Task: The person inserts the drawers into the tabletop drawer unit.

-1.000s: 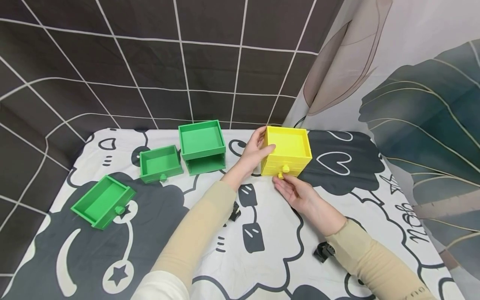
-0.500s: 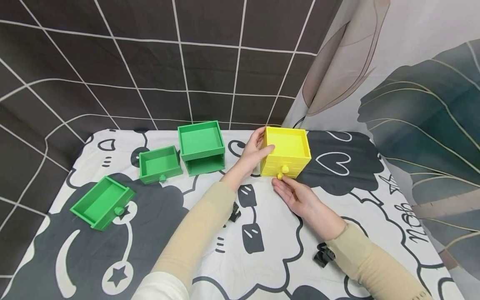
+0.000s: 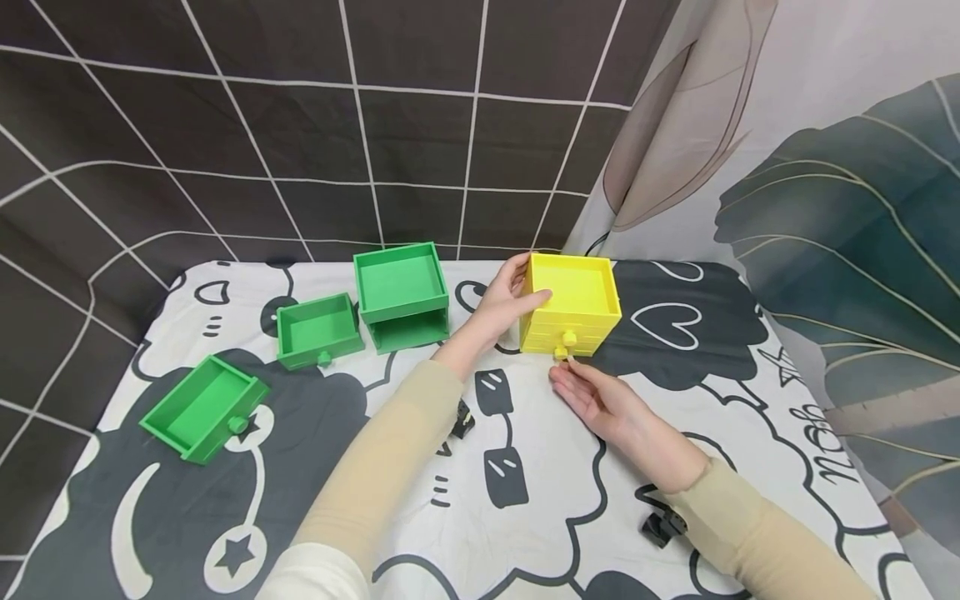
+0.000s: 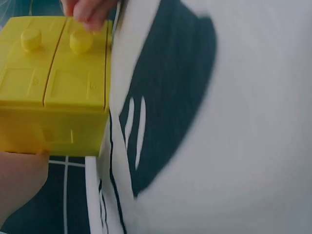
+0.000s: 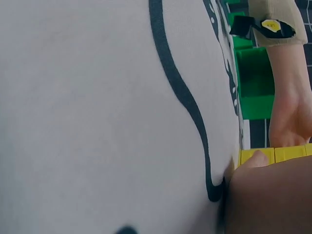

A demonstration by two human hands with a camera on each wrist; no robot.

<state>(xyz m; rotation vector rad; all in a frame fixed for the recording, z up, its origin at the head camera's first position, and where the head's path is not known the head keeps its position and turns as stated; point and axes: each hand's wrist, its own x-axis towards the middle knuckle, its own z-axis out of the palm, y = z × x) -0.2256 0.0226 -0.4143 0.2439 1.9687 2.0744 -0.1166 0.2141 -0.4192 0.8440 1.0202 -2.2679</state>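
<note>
A small yellow two-drawer cabinet (image 3: 573,292) stands on the patterned cloth with both drawers pushed in, their round knobs facing me. My left hand (image 3: 498,304) grips its left side, thumb over the top rim and fingers along the side wall toward the back. Just below and right of the lower knob (image 3: 560,353) is my right hand (image 3: 603,400), its fingers loosely bent with fingertips right by the knob. In the left wrist view, the right hand's fingertips (image 4: 92,12) overlap that lower knob (image 4: 81,41). The cabinet's back is hidden.
Left of it stands a green cabinet frame (image 3: 401,287) with an open lower slot. Two green drawers lie out on the cloth, one beside the frame (image 3: 318,329) and one farther left (image 3: 202,407). A dark gridded curtain (image 3: 300,125) rises behind.
My right hand has drawn slightly back and right from the lower knob. The left hand keeps its grip, and the yellow cabinet stays in place.
</note>
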